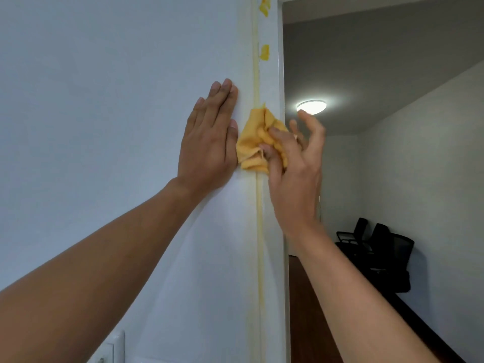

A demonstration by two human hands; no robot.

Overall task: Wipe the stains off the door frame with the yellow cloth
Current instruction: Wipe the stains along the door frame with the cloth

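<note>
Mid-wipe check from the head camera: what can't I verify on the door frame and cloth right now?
- Frame surface under the yellow cloth: hidden by the cloth and the right hand, so stains there cannot be judged.
- Door frame above the top yellow marks: cut off by the picture's top edge.
- Wall beneath the left hand: covered by the flat palm.
- Chairs in the far room: dark, details unclear.

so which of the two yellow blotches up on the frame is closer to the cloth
The lower blotch. It sits on the door frame just above the yellow cloth; the other blotch is higher, at the picture's top edge.
</note>
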